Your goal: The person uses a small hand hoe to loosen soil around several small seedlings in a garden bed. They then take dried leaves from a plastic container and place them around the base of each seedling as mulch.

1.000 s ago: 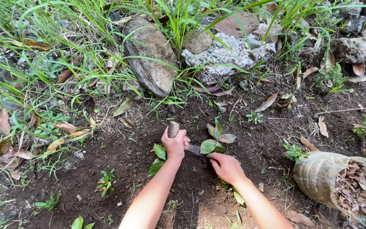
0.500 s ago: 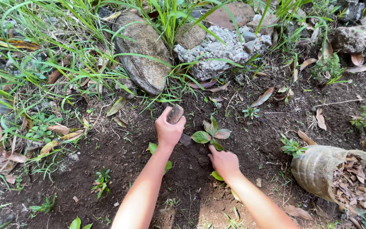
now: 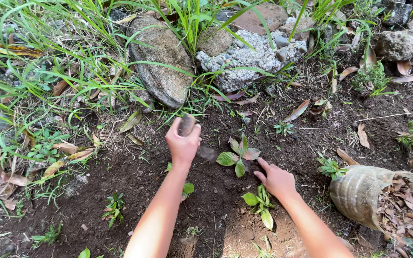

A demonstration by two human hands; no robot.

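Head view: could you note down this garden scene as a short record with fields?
Setting: dark soil bed edged by grass and rocks
Left hand: closed around the handle of a small digging tool, blade at the soil
Right hand: fingers pressed on the soil beside the seedling
Seedling: small, green and reddish leaves, between the hands
Nearby: sack of dry leaves, flat grey stone

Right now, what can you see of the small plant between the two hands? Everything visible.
The small plant is a low seedling with a handful of oval leaves, some bright green, some reddish-pink. It stands roughly upright in dark, loose soil. The blade of a trowel, gripped by the left hand, lies at its left side. The right hand rests on the soil at its lower right, fingertips close to its base; actual contact can't be told.
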